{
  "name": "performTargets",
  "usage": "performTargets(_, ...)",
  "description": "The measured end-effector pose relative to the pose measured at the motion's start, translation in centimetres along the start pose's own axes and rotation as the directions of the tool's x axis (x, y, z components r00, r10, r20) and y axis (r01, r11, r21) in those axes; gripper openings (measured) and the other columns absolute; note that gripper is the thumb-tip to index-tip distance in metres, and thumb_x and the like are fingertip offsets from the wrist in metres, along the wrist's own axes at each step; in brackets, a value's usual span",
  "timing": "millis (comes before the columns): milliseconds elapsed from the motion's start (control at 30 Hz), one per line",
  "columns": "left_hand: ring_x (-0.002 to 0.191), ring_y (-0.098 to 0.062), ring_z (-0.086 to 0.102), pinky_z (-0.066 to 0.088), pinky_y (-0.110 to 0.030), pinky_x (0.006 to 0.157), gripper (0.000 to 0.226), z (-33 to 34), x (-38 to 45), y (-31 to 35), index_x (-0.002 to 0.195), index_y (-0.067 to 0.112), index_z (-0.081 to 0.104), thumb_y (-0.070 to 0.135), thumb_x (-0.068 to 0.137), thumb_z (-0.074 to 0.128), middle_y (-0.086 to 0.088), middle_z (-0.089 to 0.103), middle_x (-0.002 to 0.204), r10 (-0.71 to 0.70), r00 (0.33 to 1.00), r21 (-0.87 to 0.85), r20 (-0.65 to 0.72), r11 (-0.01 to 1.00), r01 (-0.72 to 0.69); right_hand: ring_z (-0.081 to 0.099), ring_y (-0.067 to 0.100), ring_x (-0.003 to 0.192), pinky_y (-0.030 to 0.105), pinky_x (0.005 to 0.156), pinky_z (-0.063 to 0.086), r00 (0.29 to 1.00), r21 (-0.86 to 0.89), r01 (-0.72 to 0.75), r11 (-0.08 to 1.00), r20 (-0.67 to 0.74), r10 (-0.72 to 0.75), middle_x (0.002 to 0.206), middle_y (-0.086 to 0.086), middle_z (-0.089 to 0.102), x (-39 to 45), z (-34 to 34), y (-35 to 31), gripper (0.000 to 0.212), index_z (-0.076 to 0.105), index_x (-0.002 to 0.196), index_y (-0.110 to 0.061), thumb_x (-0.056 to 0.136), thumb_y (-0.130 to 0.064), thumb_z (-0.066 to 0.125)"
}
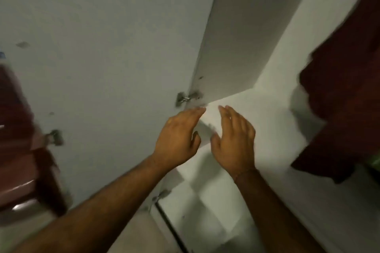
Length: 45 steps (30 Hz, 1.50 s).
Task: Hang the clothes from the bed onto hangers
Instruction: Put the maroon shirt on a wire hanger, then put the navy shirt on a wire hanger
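Two bare forearms reach up from the bottom edge toward an open white wardrobe. The left hand [176, 139] and the right hand [234, 139] are raised side by side, just apart from each other, backs toward the camera, fingers straight and loosely spread; neither holds anything. The left fingertips point at the lower corner of an inner white panel [230, 37], close to a metal hinge [185, 98]; whether they touch the panel cannot be told through the blur.

To the left of the hands stands the opened wardrobe door [92, 37], pale and marked with a few dark scuffs, with a second hinge [54, 137] lower on its left edge. Behind the right hand are white shelves [267, 109] stepping down inside the wardrobe.

A dark red garment [341, 98] hangs at the right edge, inside the wardrobe, well apart from both hands; its hanger cannot be seen. At the left edge is blurred dark reddish-brown wooden furniture [22, 160]. Beige floor [133, 236] shows between the forearms.
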State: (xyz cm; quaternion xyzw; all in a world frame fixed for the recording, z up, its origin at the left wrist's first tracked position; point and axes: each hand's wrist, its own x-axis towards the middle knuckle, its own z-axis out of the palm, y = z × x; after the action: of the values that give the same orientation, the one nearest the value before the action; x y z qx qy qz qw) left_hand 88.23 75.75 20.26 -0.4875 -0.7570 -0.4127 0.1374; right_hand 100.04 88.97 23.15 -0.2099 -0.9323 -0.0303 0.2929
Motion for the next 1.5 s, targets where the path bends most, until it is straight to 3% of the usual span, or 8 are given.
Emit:
performTargets(267,0.133,-0.021,0.055,0.048,-0.042,0.109,0.063,-12.8,-26.4,-9.5,0.150,0.016,0.050,0.009,0.088,0.061,-0.003,0.059,0.146,-0.464,0.883,0.172,-0.070,0.866,0.469,0.044,0.025,0.140,0.048,0.114,0.035,0.861,0.323,0.326,0.889,0.287,-0.420,0.154,0.005,0.046,-11.5,8.7,-23.4,0.071,0.041,0.152,-0.020,0.084,-0.025,0.064)
performTargets(400,0.133,-0.017,0.054,0.044,-0.034,0.113,0.066,-22.5,-39.2,-11.6,0.150,0.018,0.052,0.009,0.087,0.067,-0.001,0.060,0.145,-0.677,0.669,0.217,-0.308,0.634,0.742,0.044,0.023,0.138,0.047,0.112,0.036,0.670,0.463,0.516,0.721,0.306,-0.676,0.154,0.002,0.046,-16.8,9.6,-37.1,0.070,0.041,0.152,-0.024,0.085,-0.026,0.060)
performTargets(500,0.132,-0.017,0.056,0.047,-0.041,0.111,0.067,-28.8,-48.5,-11.7,0.151,0.020,0.050,0.013,0.085,0.063,0.000,0.060,0.145,-0.755,0.498,0.177,-0.426,0.470,0.865,0.047,0.021,0.136,0.046,0.109,0.041,0.511,0.543,0.615,0.572,0.279,-0.813,0.150,0.001,0.048,-21.4,9.2,-47.0,0.070,0.044,0.150,-0.026,0.083,-0.024,0.062)
performTargets(633,0.130,-0.022,0.058,0.049,-0.045,0.108,0.068,-36.9,-60.7,-10.9,0.148,0.016,0.053,0.013,0.080,0.059,-0.003,0.061,0.144,-0.771,0.313,0.105,-0.555,0.308,0.945,0.046,0.021,0.137,0.045,0.106,0.044,0.268,0.595,0.712,0.372,0.259,-0.928,0.152,0.001,0.045,-28.2,7.7,-59.9,0.070,0.037,0.152,-0.028,0.087,-0.027,0.060)
performTargets(767,0.132,-0.025,0.056,0.046,-0.042,0.111,0.069,-43.2,-69.5,-11.1,0.149,0.014,0.052,0.018,0.081,0.056,-0.005,0.059,0.146,-0.750,0.192,0.056,-0.633,0.203,0.978,0.047,0.022,0.134,0.046,0.105,0.045,0.107,0.617,0.755,0.222,0.218,-0.970,0.152,-0.001,0.043,-33.1,6.7,-69.9,0.068,0.033,0.155,-0.026,0.092,-0.031,0.057)
performTargets(867,0.131,-0.028,0.057,0.046,-0.043,0.112,0.069,-48.0,-75.8,-10.0,0.147,0.010,0.054,0.019,0.078,0.055,-0.009,0.060,0.144,-0.687,0.042,-0.051,-0.725,0.114,0.992,0.049,0.025,0.131,0.049,0.102,0.046,-0.039,0.631,0.770,0.096,0.196,-0.980,0.150,-0.001,0.044,-37.3,5.6,-77.8,0.068,0.033,0.155,-0.026,0.091,-0.031,0.055)
performTargets(1133,0.128,-0.030,0.057,0.046,-0.043,0.109,0.071,-55.5,-86.6,-7.6,0.146,0.010,0.053,0.022,0.076,0.052,-0.009,0.061,0.141,-0.564,-0.250,-0.233,-0.787,-0.103,0.967,0.050,0.029,0.128,0.049,0.096,0.048,-0.278,0.670,0.733,-0.117,0.138,-0.951,0.149,0.000,0.045,-46.3,3.6,-92.4,0.070,0.036,0.155,-0.024,0.088,-0.031,0.057)
performTargets(1500,0.130,-0.031,0.053,0.043,-0.040,0.108,0.070,-62.3,-91.2,-15.8,0.151,0.008,0.046,0.014,0.083,0.060,-0.011,0.058,0.143,-0.535,-0.422,-0.314,-0.732,-0.284,0.906,0.044,0.030,0.131,0.050,0.100,0.044,-0.472,0.704,0.678,-0.214,0.193,-0.860,0.149,0.002,0.041,-50.5,11.2,-107.3,0.067,0.037,0.153,-0.021,0.089,-0.030,0.058)
